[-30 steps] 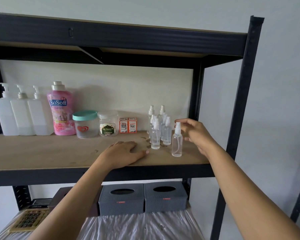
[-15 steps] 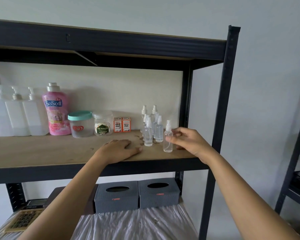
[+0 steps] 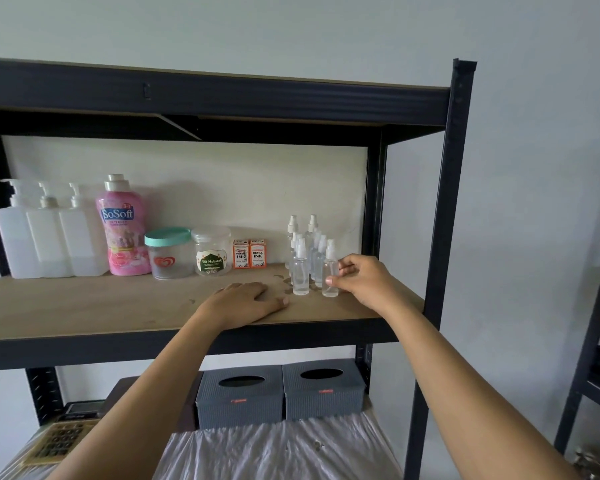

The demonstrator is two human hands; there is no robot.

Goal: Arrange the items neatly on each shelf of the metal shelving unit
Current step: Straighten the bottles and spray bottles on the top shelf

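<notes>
Since a second ago, the small clear plastic spray bottle (image 3: 329, 271) stood nearer its cluster. Right hand (image 3: 368, 282) pinched it; left hand (image 3: 246, 301) lay flat, open, on the wooden shelf (image 3: 84, 306).

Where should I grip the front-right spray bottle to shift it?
Pinch the spray bottle at mid-body from its right, as the right hand does. It stands upright with a narrow nozzle on top, and other bottles crowd its left and rear.

A single head-worn wide-angle view faces the metal shelving unit (image 3: 444, 209) straight on from close range, level with its middle shelf (image 3: 84, 306), both forearms reaching in from below, lower shelf partly visible beneath
</notes>
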